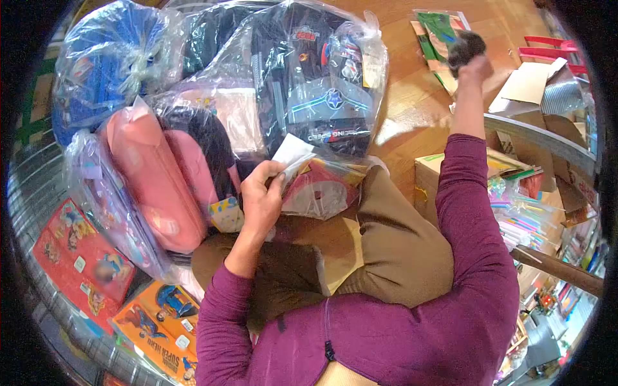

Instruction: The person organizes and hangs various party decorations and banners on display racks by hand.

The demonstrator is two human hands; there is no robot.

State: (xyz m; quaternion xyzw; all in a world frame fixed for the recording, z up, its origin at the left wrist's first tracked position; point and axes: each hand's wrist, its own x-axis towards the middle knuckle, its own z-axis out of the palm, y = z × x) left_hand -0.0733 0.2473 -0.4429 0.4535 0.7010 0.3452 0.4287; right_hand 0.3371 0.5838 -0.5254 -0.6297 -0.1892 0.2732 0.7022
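Observation:
My left hand (262, 196) is closed, thumb and fingers pinching a folded piece of white paper (293, 153). Just beyond it, between my knees and the bags, lies a pink and white item in clear plastic (318, 190). My right hand (476, 67) reaches far out over the wooden floor, fingers closed round a dark, fuzzy-looking thing (465, 49) whose kind I cannot tell. Beneath that dark thing is a flat green and tan packet (438, 38). A black school backpack (315, 77) wrapped in clear plastic stands ahead of my left hand.
On the left are a plastic-wrapped blue bag (109, 64), a pink pencil-case-like bag (151, 174), a red folder (80, 254) and an orange folder (161, 328). To the right stand a cardboard box (428, 180), colourful thin sticks (524, 212) and red racks (547, 51).

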